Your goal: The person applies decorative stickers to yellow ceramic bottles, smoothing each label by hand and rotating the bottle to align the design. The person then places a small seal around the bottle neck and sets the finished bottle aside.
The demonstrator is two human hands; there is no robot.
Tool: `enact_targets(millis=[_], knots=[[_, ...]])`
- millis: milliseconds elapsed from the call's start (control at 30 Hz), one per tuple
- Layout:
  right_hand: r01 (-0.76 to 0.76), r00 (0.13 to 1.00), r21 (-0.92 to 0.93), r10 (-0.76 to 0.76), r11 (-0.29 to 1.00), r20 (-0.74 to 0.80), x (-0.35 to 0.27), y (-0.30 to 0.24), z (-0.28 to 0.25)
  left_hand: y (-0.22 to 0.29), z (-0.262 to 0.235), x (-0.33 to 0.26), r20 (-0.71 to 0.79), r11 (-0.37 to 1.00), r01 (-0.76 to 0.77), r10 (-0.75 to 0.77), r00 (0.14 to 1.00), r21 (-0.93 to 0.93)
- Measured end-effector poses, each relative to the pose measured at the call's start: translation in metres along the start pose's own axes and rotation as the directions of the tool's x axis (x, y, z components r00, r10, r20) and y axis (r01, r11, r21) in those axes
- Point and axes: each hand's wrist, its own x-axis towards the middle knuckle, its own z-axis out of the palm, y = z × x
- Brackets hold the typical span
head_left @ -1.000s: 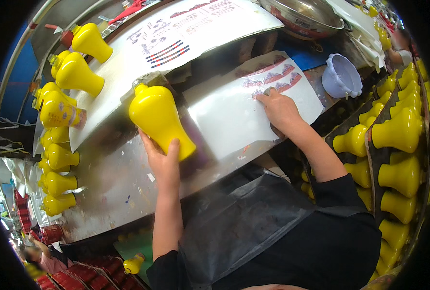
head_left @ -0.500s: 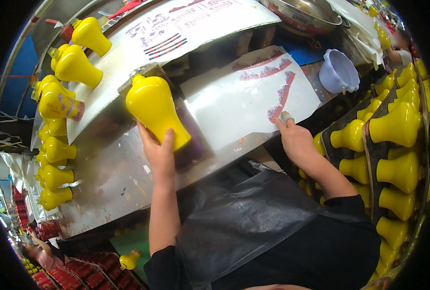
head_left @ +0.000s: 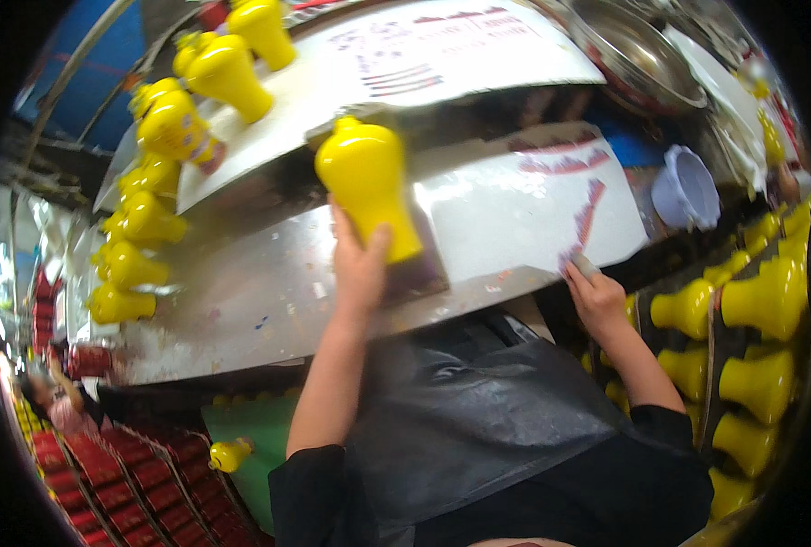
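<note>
My left hand [head_left: 360, 273] is wrapped round the lower part of a glossy yellow vase-shaped bottle [head_left: 364, 178]. The bottle leans over the work table, its narrow neck pointing away from me and its plain side up. To the right, my right hand [head_left: 600, 297] is closed in a pinch at the near end of a narrow red-and-purple patterned decal strip [head_left: 591, 211]. One finger of that hand wears a pale grey cover. The strip lies partly on a wet-looking white sheet [head_left: 487, 223], where more patterned strips [head_left: 565, 164] lie farther back.
Yellow bottles [head_left: 228, 77] line the left side; one [head_left: 173, 128] bears a decal. Printed decal sheets [head_left: 396, 55] cover a raised board behind. A lavender bucket [head_left: 684, 190] and a metal basin [head_left: 638, 55] stand back right. Racked yellow bottles [head_left: 756, 383] fill the right.
The whole view has swung, shifting the scene rightward. My right hand has drawn the strip's near end toward the sheet's front edge, and the strip looks straighter. The left hand still holds the bottle.
</note>
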Motion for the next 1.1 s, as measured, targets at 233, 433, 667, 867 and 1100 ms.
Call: enact_targets(millis=[233,433,667,867,1100], knots=[[-0.290,0.955,0.611,0.269,0.737,0.128,0.027,0.006,-0.012,0.011,-0.003,-0.012,0.083,0.991,-0.029,0.018,0.996,0.131],[-0.659,0.713,0.751,0.302,-0.019,0.633,0.094,-0.022,-0.036,0.008,-0.005,-0.012,0.097,1.000,-0.001,0.001,0.995,-0.001],[-0.573,0.807,0.806,0.067,-0.150,0.586,0.165,-0.069,-0.078,0.037,0.000,-0.021,-0.028,0.724,-0.412,0.510,0.859,0.553],[-0.454,0.887,0.890,-0.073,0.049,0.456,0.178,-0.110,-0.097,0.076,0.017,-0.007,0.028,0.676,-0.522,0.597,0.802,0.520],[-0.065,0.982,0.923,-0.141,0.378,0.127,0.183,-0.126,-0.101,0.085,0.011,0.001,-0.065,0.719,-0.535,0.621,0.781,0.443]])
